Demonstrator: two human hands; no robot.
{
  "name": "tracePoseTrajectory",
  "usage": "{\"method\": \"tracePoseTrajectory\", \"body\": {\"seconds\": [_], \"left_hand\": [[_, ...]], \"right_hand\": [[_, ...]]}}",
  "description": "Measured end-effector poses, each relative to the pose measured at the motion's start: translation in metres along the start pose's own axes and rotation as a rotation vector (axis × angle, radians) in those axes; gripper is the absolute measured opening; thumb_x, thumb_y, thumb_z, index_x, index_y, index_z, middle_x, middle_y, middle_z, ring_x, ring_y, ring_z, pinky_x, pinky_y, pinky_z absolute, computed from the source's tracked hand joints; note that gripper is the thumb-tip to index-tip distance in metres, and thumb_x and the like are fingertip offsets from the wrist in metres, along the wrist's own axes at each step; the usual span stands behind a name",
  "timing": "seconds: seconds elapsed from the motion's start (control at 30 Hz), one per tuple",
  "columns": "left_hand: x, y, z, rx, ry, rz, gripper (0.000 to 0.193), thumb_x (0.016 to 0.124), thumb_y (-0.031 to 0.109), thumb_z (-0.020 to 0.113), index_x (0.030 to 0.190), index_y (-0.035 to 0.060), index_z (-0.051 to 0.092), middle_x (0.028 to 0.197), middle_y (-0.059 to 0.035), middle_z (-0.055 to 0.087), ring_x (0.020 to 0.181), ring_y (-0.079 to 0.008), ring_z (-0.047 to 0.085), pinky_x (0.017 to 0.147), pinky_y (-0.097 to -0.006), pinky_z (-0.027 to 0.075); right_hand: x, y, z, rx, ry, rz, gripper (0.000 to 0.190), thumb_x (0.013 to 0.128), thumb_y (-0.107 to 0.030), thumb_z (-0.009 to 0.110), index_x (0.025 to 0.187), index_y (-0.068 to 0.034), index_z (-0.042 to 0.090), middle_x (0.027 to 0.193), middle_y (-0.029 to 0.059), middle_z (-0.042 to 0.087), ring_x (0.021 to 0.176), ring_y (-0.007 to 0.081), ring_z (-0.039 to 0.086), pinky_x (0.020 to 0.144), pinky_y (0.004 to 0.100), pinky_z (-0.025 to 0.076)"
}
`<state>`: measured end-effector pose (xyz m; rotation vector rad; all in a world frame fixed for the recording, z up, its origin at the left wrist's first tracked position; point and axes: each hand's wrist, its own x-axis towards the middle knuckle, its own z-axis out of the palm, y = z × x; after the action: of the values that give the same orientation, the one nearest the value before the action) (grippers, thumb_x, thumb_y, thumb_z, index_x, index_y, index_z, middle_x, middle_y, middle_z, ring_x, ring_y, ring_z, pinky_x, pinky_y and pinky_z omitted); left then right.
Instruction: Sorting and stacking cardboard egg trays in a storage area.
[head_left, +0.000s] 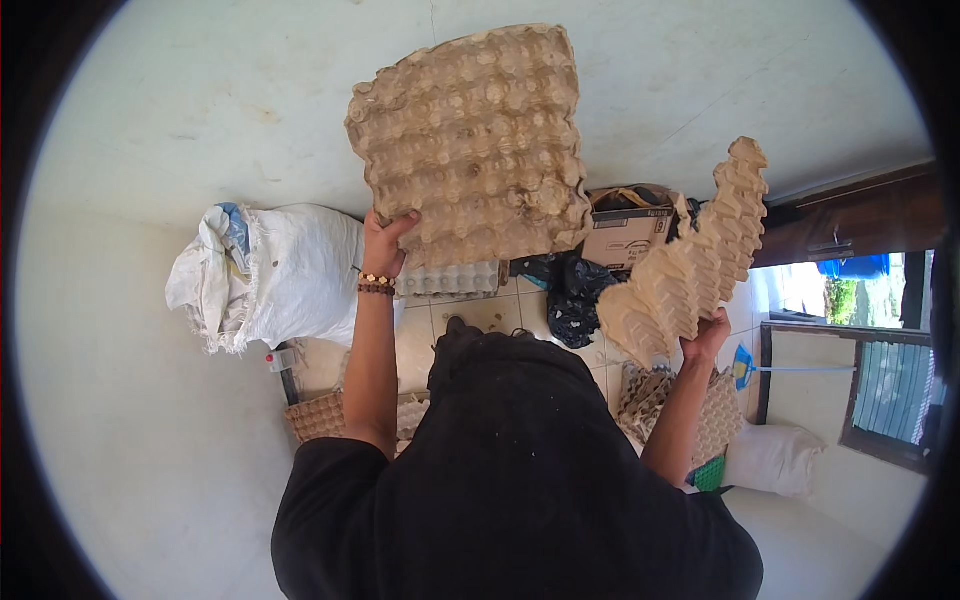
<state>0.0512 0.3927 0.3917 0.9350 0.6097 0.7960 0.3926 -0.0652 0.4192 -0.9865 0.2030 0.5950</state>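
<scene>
My left hand (386, 244) grips a worn, stained pulp egg tray (472, 142) by its near left corner. The tray is raised with its broad cupped face towards me, and its edges are ragged. On the right, my right hand (705, 336) holds a lighter tan pulp egg tray (697, 259) by its lower edge. This one is turned partly edge-on, and its outline is torn and jagged. The two trays are apart. Below the left tray, a stack of grey egg trays (450, 280) stands on the floor, partly hidden.
A stuffed white woven sack (307, 270) leans at the left wall. Black plastic bags (577, 292) and a cardboard box (626, 232) stand ahead. More egg trays (716, 420) lie at right, by a white sack (776, 457). Other brown trays (316, 417) lie at lower left. An open doorway (862, 289) is far right.
</scene>
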Motion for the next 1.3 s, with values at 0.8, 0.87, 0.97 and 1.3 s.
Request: {"method": "tracePoseTrajectory", "body": {"seconds": [0.8,0.87,0.97,1.3], "left_hand": [[-0.003,-0.003,0.11,-1.301,-1.189,-0.267,0.038,0.095,0.037,0.053,0.118,0.0067,0.05,0.092,-0.0079,0.058,0.07,-0.0165,0.057,0.067,-0.0266,0.039],[-0.005,-0.003,0.102,-1.2,-1.023,-0.294,0.039,0.095,0.038,0.053,0.118,0.0061,0.05,0.092,-0.0086,0.057,0.07,-0.0162,0.056,0.066,-0.0271,0.039],[-0.001,-0.009,0.091,-0.933,-0.701,-0.26,0.041,0.096,0.033,0.051,0.128,0.0071,0.048,0.096,-0.0101,0.06,0.076,-0.016,0.06,0.069,-0.0283,0.042],[-0.008,-0.029,0.042,0.162,0.077,0.07,0.029,0.082,0.004,0.069,0.111,0.0001,0.065,0.102,-0.0046,0.07,0.092,-0.0133,0.065,0.081,-0.0297,0.051]], "right_hand": [[-0.018,0.028,-0.014,0.168,-0.002,0.161,0.046,0.075,-0.02,0.05,0.117,-0.003,0.062,0.114,0.0112,0.066,0.107,0.0307,0.062,0.096,0.0472,0.048],[-0.021,0.026,-0.013,0.161,-0.017,0.133,0.046,0.075,-0.02,0.05,0.116,-0.003,0.062,0.114,0.0113,0.066,0.107,0.0307,0.062,0.096,0.0471,0.048],[-0.016,0.025,-0.009,0.144,-0.083,0.073,0.045,0.076,-0.019,0.049,0.116,-0.002,0.061,0.115,0.0116,0.066,0.107,0.0305,0.062,0.097,0.0467,0.048],[0.014,0.021,0.004,0.183,-0.221,0.066,0.043,0.076,-0.014,0.047,0.114,0.001,0.06,0.115,0.0134,0.066,0.107,0.0305,0.062,0.097,0.0445,0.047]]}}
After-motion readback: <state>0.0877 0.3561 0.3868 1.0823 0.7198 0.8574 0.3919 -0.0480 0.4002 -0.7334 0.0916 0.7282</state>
